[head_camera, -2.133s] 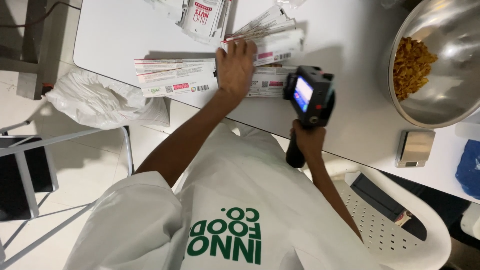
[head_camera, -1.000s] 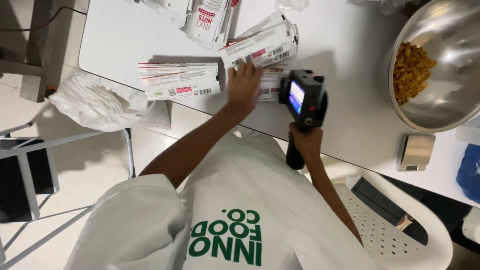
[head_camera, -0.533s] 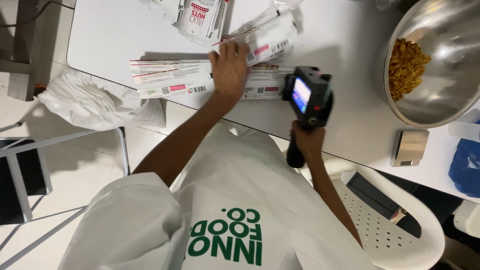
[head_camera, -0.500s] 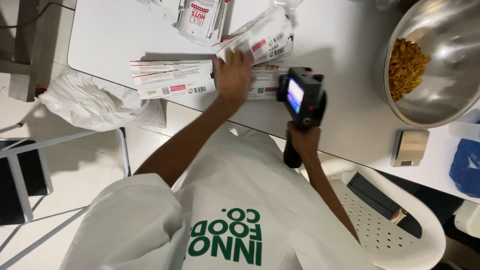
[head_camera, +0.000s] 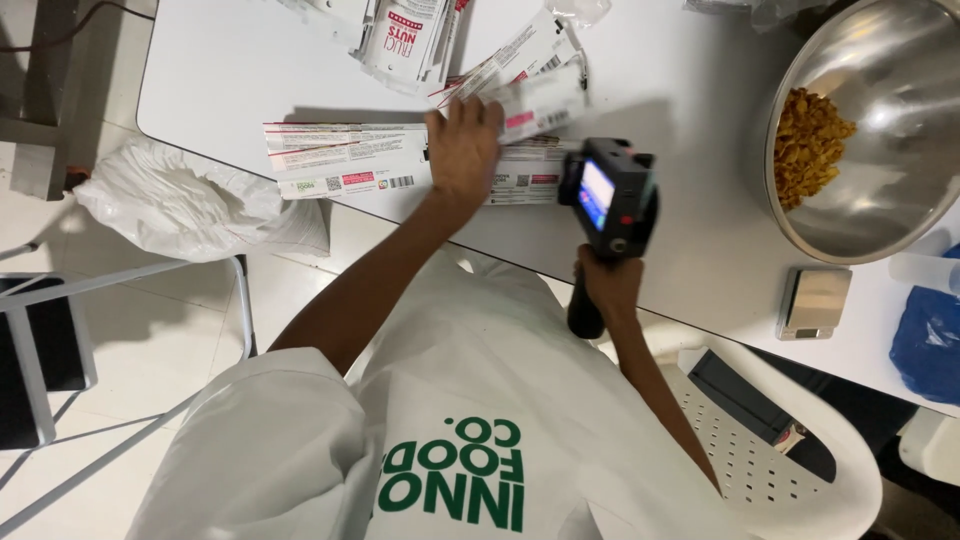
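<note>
My left hand (head_camera: 462, 150) lies flat on a row of flat white pouches (head_camera: 345, 162) with red and green print, near the table's front edge. Its fingers press on one blurred pouch (head_camera: 535, 100) that fans out from the row. My right hand (head_camera: 604, 288) grips the handle of a black handheld printer (head_camera: 610, 193), whose small screen glows blue. The printer hovers just right of my left hand, over the right end of the row.
More printed pouches (head_camera: 405, 40) lie at the table's far side. A large steel bowl (head_camera: 890, 60) of golden-brown snack pieces (head_camera: 805, 145) stands at the right, with a small silver scale (head_camera: 815, 300) and a blue bag (head_camera: 925, 340) near it. A white plastic bag (head_camera: 180, 200) hangs left; a white chair (head_camera: 800, 450) is below.
My left hand has shifted a little back and forth over the pouches, dragging the top pouch. The printer has stayed just right of it, moving only slightly.
</note>
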